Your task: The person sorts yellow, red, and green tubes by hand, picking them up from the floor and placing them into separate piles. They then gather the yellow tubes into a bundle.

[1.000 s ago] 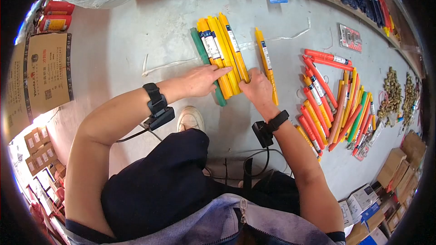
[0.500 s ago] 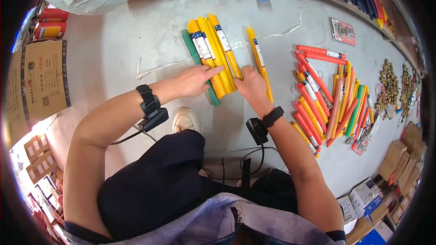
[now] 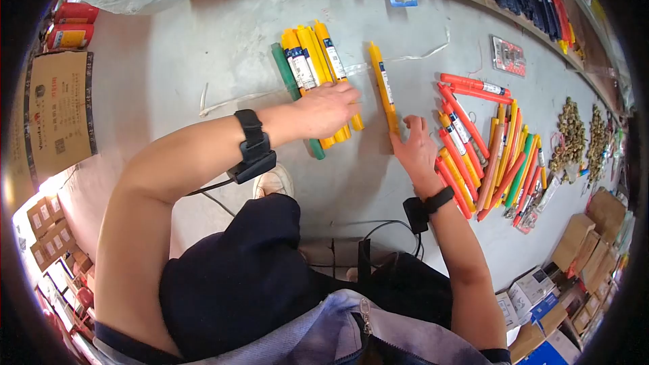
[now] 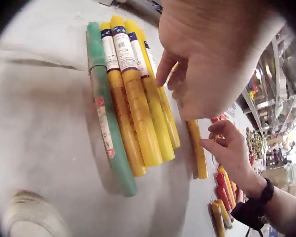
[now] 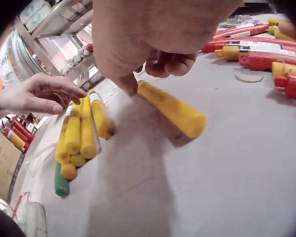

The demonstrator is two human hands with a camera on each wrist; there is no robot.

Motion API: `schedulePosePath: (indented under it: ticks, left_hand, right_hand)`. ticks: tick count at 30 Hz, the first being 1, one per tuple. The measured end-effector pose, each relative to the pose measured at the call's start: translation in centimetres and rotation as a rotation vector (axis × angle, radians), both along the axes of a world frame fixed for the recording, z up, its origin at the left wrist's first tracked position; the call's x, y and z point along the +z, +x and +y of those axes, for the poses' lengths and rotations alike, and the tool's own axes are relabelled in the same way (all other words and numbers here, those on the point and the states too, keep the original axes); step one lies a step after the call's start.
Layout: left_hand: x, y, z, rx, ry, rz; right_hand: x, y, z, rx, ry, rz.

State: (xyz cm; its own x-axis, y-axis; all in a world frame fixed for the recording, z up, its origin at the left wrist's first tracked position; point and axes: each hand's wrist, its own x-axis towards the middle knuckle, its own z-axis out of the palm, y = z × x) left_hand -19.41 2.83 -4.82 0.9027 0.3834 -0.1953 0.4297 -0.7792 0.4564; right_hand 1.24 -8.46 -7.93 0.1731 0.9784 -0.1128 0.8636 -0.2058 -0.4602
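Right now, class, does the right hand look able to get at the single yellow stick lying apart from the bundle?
Probably yes. The right hand is right beside the single yellow stick, nothing lies between them, and the left hand is over the bundle instead.

On the pale grey floor [image 3: 162,61], a dark green tube [image 3: 287,78] lies beside yellow tubes [image 3: 314,51] with white-and-blue labels, a lone tube [image 3: 383,88] is yellow too, and the pile [image 3: 500,155] mixes red, orange, yellow and green.
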Motion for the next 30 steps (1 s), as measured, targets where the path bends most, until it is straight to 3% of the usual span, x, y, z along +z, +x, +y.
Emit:
schedulePosePath:
  ticks: [2,4,6,7,10,13,19,26,28,30]
  left_hand:
    - [-0.8,0.5,-0.1,-0.084,0.133,-0.073]
    - [-1.3,0.7,-0.2,-0.12,0.155,0.047]
    - [-1.6,0.7,-0.1,-0.14,0.15,0.088]
    - [-1.4,0.7,0.1,-0.153,0.143,0.136]
    - [-0.6,0.6,0.2,-0.146,0.054,0.211]
    - [-0.8,0.1,0.0,-0.103,0.045,0.133]
    - [-1.1,-0.7,0.0,-0.085,0.019,0.053]
    - [-0.4,0.2,0.2,-0.018,-0.109,0.183]
    - [-0.6,0.0,0.3,-0.085,0.122,-0.02]
    - [-0.8,-0.3,0.6,-0.116,0.126,0.017]
  right_hand:
    - [-0.7,0.9,-1.0,0.009,-0.118,-0.017]
    - [-1.5,1.3,-1.6,0.012,-0.235,-0.031]
    - [-2.0,1.6,-1.4,0.011,-0.192,0.3]
    - [-1.8,1.5,-0.9,0.005,-0.185,0.296]
    - [-1.2,0.2,1.2,-0.062,-0.23,0.691]
    - [0.5,-1.3,3.4,-0.144,-0.33,0.789]
    - [-1.6,-2.9,3.6,-0.047,-0.17,0.506]
    - [-3.6,-3.9,3.0,0.021,-0.034,0.427]
    - [-3.1,-4.0,3.0,0.104,0.017,0.329]
    - [-3.5,-4.1,2.8,0.107,-0.018,0.338]
